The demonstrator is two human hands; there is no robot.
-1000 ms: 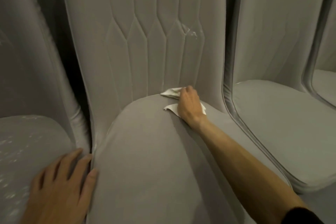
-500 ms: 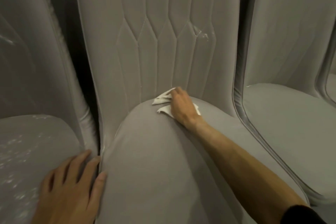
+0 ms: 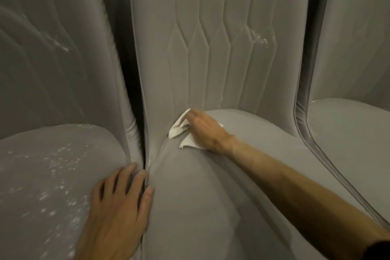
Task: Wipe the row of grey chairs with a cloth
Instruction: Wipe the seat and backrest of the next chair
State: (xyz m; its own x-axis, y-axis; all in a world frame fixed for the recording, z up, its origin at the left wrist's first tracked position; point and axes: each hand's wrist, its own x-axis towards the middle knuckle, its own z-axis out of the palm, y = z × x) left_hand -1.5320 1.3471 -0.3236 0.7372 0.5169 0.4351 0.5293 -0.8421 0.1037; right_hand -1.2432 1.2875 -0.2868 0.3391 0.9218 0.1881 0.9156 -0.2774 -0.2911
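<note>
Right hand (image 3: 203,130) is pressing a white cloth (image 3: 176,131) into the crease where the middle chair's seat (image 3: 211,207) is meeting its quilted backrest (image 3: 211,59). The grip is lying flat, fingers extended over the cloth, pinning it rather than clutching it. The thumb is hidden, so a pinch can't be confirmed.

A second ago the cloth was nearer the crease's right half; now it is sitting toward the left end. The stroke is running right to left.

Left hand (image 3: 120,207) is resting spread, holding nothing, on the gap between the middle chair and the left neighbour's seat (image 3: 42,175), bracing as before.

Judgement: the rear crease is nearly covered. White scuffs (image 3: 258,38) on the backrest and pale specks (image 3: 57,167) on the left neighbour are looking unwiped.
</note>
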